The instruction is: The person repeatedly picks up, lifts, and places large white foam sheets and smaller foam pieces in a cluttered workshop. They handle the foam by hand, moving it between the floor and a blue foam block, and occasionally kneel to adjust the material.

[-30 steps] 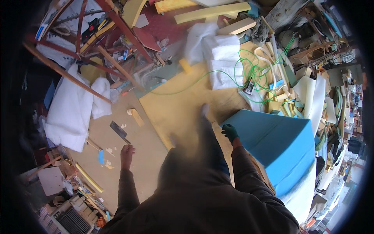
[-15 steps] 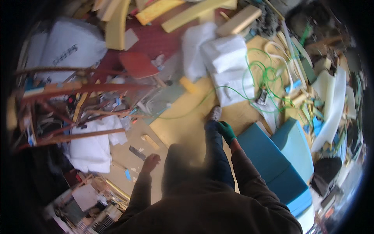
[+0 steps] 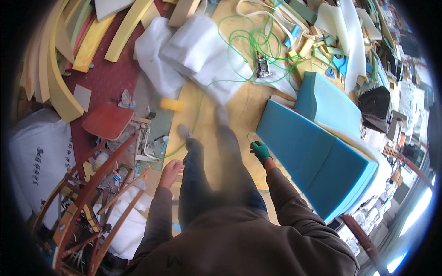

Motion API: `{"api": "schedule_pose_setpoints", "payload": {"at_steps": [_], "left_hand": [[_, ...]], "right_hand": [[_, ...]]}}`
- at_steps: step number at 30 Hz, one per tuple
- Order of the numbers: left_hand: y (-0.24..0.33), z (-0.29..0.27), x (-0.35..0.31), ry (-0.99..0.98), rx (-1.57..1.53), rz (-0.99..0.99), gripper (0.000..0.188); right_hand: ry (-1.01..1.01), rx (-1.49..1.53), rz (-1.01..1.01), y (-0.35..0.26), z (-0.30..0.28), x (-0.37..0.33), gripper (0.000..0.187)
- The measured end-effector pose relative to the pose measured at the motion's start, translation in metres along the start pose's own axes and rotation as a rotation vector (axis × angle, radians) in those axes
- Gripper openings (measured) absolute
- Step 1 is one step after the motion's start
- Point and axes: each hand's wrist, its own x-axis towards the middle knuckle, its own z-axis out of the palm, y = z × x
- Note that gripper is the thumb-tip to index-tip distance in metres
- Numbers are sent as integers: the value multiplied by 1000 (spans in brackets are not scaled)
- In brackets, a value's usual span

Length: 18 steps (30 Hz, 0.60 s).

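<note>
My bare left hand [image 3: 172, 173] hangs beside my left leg, fingers loosely bent and nothing visible in it. On my right hand is a green glove [image 3: 261, 152]; its fingers are curled in. A thin pale sliver shows just above them, too small to name. That hand is nearest the large blue foam block [image 3: 304, 156], with a gap between. Behind it stands a second, lighter blue foam piece [image 3: 324, 99]. Under my feet lies a tan sheet [image 3: 246, 108].
White foam wrap [image 3: 198, 50] lies ahead, beside tangled green hose [image 3: 248, 39] and a small metal tool [image 3: 263, 66]. Curved yellow foam strips [image 3: 129, 30] are piled far left. A wooden frame [image 3: 87, 193] stands at left, near a red seat panel [image 3: 108, 120].
My view has turned to the right, so the blue foam sits more central and the wooden frame lower left. My legs have stepped; both feet now show. The gloved hand is nearer my body.
</note>
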Motion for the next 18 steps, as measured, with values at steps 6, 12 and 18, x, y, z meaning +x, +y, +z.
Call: {"api": "schedule_pose_setpoints", "payload": {"at_steps": [6,12,18], "left_hand": [[-60,-116,5,148,-1,-46,23],[-51,-175,-7,279,110,-154,22],[-49,-126,-30,278,350,-312,21]], "right_hand": [[41,70,102,-6,19,-18,39],[61,-93,-341,31,1,81,39],[143,95,-313,31,-46,248,33]]}}
